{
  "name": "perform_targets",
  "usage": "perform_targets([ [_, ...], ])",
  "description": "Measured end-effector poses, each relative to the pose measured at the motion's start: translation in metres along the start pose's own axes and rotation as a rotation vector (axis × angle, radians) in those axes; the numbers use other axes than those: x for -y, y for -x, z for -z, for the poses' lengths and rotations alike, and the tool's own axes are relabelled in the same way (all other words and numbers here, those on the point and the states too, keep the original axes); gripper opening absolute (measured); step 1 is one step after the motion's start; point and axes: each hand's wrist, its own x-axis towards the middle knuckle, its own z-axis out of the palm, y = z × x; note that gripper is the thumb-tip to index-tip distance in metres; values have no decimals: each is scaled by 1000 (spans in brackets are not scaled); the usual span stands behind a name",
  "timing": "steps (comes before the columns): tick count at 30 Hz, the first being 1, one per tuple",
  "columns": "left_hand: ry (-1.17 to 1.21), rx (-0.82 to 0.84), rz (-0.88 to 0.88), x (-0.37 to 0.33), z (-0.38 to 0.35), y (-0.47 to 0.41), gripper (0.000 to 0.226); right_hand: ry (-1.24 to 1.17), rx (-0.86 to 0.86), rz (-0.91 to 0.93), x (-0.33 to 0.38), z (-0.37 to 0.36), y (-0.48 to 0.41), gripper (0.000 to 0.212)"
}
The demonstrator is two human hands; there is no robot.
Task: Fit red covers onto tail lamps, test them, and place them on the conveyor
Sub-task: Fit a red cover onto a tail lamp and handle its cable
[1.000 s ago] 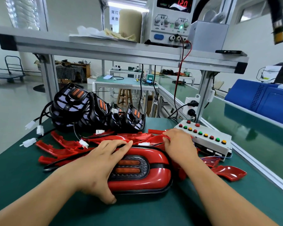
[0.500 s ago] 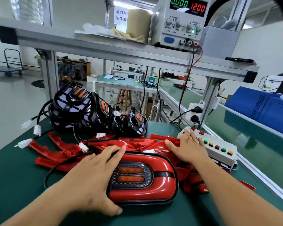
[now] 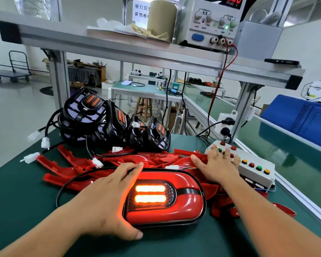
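A tail lamp with a red cover (image 3: 176,206) lies flat on the green bench, its two orange bars lit and the red surround glowing. My left hand (image 3: 107,197) holds its left end, fingers over the top edge and thumb at the near edge. My right hand (image 3: 218,164) lies spread on the white test box (image 3: 256,169), with straight fingers on its coloured buttons. Loose red covers (image 3: 78,166) are strewn behind and to the right of the lamp. Several bare black tail lamps (image 3: 115,123) with cables and white plugs lean in a row at the back.
An aluminium shelf (image 3: 119,45) spans overhead, carrying a power supply (image 3: 211,21) with red and black leads running down. The green conveyor (image 3: 289,154) runs along the right, with a blue case (image 3: 300,119) beyond it. A socket block (image 3: 226,123) sits by the frame post.
The lamp's orange bars and red surround have lit up. My right hand slid from the red covers onto the test box buttons. The view moved closer.
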Motion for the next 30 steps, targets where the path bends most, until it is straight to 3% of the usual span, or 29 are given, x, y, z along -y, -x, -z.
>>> perform_targets([
  [14,-5,-8,-12,0,0,1,143,128,20,81,-1,6,-1,117],
  [19,-13,0,-6,-2,2,2,143,130,24,89,0,6,0,112],
  [25,-2,5,-2,-3,3,1,143,66,41,61,-1,4,1,120],
  [30,6,16,6,-3,3,1,141,-23,7,17,-11,6,7,99],
])
